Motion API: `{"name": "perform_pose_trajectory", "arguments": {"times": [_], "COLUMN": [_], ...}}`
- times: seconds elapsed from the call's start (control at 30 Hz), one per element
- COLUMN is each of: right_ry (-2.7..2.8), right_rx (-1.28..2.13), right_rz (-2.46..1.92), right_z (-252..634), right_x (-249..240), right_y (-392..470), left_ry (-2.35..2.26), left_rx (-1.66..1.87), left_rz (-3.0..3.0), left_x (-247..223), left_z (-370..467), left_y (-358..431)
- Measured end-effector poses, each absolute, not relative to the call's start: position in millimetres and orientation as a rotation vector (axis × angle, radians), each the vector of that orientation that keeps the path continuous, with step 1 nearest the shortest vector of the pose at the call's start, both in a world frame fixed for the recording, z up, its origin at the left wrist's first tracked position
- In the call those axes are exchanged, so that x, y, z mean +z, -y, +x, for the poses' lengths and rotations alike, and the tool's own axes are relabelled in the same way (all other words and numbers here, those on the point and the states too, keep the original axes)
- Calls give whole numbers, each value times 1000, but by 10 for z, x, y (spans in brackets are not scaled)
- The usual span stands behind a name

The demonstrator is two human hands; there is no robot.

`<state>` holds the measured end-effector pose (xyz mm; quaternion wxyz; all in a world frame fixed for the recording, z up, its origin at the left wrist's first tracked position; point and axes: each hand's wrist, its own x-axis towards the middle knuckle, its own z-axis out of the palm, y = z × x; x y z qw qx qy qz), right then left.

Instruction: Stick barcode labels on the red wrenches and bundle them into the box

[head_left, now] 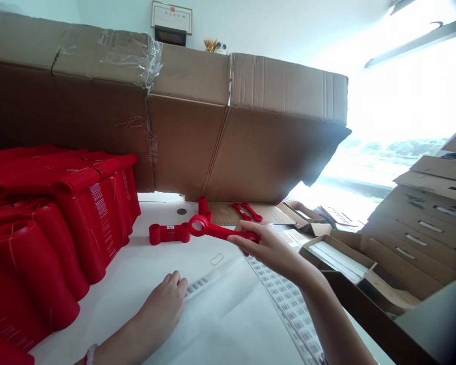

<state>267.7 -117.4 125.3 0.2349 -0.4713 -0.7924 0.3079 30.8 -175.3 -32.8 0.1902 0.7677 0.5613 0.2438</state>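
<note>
My right hand [264,243] is closed around one end of a red bar with ring ends [219,232], shaped like a connecting rod. Its free ring points left, above the white table [144,263]. My left hand [167,299] rests low on the table with curled fingers, closed at the end of a strip of printed labels [196,288]; the fingertips are partly hidden. A red bar with a white label [169,233] lies just beyond, and another red bar [203,207] lies behind the held one. A thin rubber band [217,259] is between my hands.
Stacked bundles of red bars [79,218] fill the left side. A large cardboard sheet [251,137] leans across the back. Two red bars [247,211] lie on cardboard. Label sheets [285,291] run under my right arm; open boxes [338,258] and stacked cartons [421,223] stand right.
</note>
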Motion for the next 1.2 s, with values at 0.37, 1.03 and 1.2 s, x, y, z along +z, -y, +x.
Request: {"name": "perform_pose_trajectory", "arguments": {"times": [0.37,1.03,1.2], "right_ry": [1918,1785,1818], "right_rx": [1113,933,872], "right_rz": [-1059,-862,-984], "right_z": [2483,2147,2269], "right_x": [1529,1784,1653], "right_y": [1315,1192,884], "left_ry": [-1437,-1130,-752], "left_rx": [1059,1416,1280], "left_rz": [1672,1403,1450], "left_x": [483,1008,967], "left_z": [186,274,311], "left_y": [1725,1235,1160]}}
